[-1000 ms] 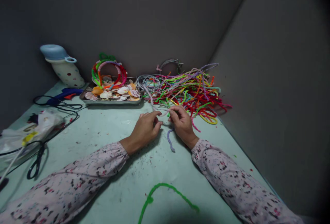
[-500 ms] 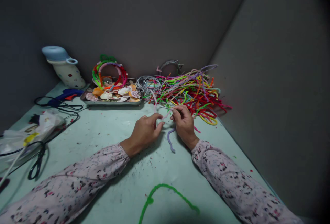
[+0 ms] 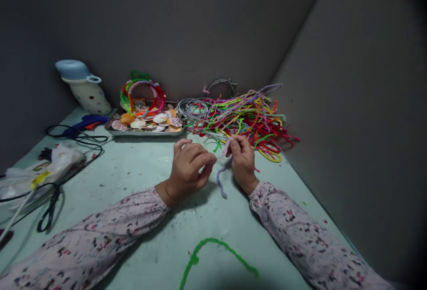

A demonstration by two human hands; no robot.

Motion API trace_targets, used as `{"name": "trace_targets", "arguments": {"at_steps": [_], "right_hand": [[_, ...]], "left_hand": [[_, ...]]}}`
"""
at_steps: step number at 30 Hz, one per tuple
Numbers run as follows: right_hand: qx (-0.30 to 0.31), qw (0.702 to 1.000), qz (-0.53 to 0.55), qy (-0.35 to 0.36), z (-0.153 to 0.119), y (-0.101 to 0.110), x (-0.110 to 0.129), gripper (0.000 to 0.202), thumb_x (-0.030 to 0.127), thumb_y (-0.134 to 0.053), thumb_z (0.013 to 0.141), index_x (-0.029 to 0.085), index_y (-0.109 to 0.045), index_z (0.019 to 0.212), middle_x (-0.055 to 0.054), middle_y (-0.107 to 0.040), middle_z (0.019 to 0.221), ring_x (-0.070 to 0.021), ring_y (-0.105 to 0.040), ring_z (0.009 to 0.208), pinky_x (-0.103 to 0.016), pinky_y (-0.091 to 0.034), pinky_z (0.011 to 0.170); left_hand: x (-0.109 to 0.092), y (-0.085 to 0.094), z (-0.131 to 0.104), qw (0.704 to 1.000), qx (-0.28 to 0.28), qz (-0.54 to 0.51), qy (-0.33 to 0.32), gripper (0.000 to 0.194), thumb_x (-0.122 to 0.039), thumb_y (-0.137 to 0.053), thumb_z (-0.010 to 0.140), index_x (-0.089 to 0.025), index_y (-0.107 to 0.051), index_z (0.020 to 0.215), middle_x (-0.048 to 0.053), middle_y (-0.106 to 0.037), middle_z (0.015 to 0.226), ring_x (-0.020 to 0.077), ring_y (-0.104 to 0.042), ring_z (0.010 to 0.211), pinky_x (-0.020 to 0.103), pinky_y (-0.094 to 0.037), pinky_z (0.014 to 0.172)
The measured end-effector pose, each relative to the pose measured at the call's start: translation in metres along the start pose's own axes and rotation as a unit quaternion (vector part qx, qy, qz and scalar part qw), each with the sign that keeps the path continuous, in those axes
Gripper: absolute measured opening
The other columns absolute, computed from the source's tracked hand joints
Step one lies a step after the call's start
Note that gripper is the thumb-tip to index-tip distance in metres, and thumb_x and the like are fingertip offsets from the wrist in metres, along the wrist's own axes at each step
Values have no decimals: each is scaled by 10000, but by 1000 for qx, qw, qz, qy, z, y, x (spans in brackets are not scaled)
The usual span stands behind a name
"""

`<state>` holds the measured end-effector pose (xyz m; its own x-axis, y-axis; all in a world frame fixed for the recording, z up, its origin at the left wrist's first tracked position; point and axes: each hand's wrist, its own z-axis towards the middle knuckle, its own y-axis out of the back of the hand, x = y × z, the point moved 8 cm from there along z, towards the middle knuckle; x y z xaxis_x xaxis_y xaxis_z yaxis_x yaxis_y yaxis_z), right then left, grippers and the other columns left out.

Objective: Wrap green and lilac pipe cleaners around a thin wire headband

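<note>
Between my two hands is a pale pink pipe cleaner (image 3: 227,148). My left hand (image 3: 189,167) pinches its lower end between thumb and forefinger, the other fingers curled and raised. My right hand (image 3: 243,162) grips it by thumb and fingertips, where it loops up. A grey wire (image 3: 213,135) runs to the right fingertips, but its hold there is partly hidden. Below the hands a purple pipe cleaner (image 3: 220,181) lies on the table, one end hidden by my right hand. Closer to me rests a bent green pipe cleaner (image 3: 213,240).
Behind my hands lies a heap of coloured pipe cleaners (image 3: 247,116) beside coiled grey wire (image 3: 193,110). A metal tray (image 3: 147,134) holds shells and wrapped rings (image 3: 125,98). To the left are a bottle (image 3: 85,90), a blue tool (image 3: 82,124), black cords (image 3: 50,210) and a plastic bag (image 3: 63,159).
My left hand has drawn the pink pipe cleaner's free end down, so it no longer stands up above the fingers. Its wrist has turned, and my right hand has shifted slightly right.
</note>
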<state>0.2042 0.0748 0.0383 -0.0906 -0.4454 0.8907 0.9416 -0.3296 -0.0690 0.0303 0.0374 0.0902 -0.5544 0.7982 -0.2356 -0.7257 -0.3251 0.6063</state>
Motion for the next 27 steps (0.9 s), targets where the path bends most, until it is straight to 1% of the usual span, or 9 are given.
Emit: {"name": "trace_targets", "arguments": {"at_steps": [2,4,6,8,11,14,16,22,27], "right_hand": [[-4,1000,23,-11,1,1,-2,177,388,-525,922,215,-553,942,41,-551,662,-105,-531,583,-230,-454,570],[-6,999,48,-26,1,2,-5,181,390,-528,921,211,-552,940,47,-551,639,-102,-521,566,-226,-439,558],[-5,997,66,-41,1,1,-10,186,396,-532,917,212,-552,934,48,-552,636,-100,-517,554,-224,-429,546],[-2,996,77,-53,1,1,-13,192,403,-537,913,213,-558,938,47,-558,637,-101,-519,549,-224,-427,536],[11,994,88,-60,-1,-2,-14,188,399,-550,907,216,-566,948,46,-572,628,-103,-529,547,-224,-433,537],[31,993,96,-54,-3,-7,-10,190,398,-560,901,211,-566,936,48,-580,603,-101,-528,530,-223,-431,530],[51,993,93,-52,-5,-10,-7,205,407,-564,897,205,-568,931,49,-578,588,-101,-523,522,-224,-429,527],[115,989,64,-61,-12,-21,-1,203,396,-554,912,200,-584,952,46,-569,605,-101,-529,550,-225,-436,552],[158,985,35,-63,-17,-29,-2,222,419,-569,900,203,-609,932,47,-551,611,-98,-532,535,-222,-442,537]], "left_hand": [[-1,5,-4,1000,-23,5,-7,135,-230,-574,846,-287,-658,936,40,-666,927,223,-574,987,451,-345,991],[-10,2,-7,999,6,-15,-48,166,-238,-560,853,-295,-656,975,57,-667,991,238,-560,1045,449,-359,984],[-26,-17,-12,982,128,-64,-124,201,-221,-509,875,-279,-647,1009,62,-675,969,214,-588,986,396,-415,923],[-41,-39,-23,939,268,-105,-190,217,-180,-473,883,-234,-642,1008,61,-665,830,189,-608,851,334,-464,805],[-28,-56,-22,935,307,-108,-140,173,-188,-485,889,-193,-643,958,67,-661,792,184,-612,771,306,-482,718],[-2,-59,-12,963,251,-77,-63,192,-189,-497,894,-170,-642,1019,96,-691,896,204,-637,861,331,-497,790],[10,-47,-5,982,171,-64,-44,223,-155,-506,879,-156,-633,1062,104,-694,936,209,-635,875,336,-498,783],[5,-2,3,996,-46,-15,-77,194,-154,-577,845,-227,-643,1013,60,-674,969,203,-603,941,376,-450,885],[10,2,5,993,-92,58,-40,201,-262,-644,831,-217,-640,1027,68,-646,963,225,-575,942,403,-402,873]]}}
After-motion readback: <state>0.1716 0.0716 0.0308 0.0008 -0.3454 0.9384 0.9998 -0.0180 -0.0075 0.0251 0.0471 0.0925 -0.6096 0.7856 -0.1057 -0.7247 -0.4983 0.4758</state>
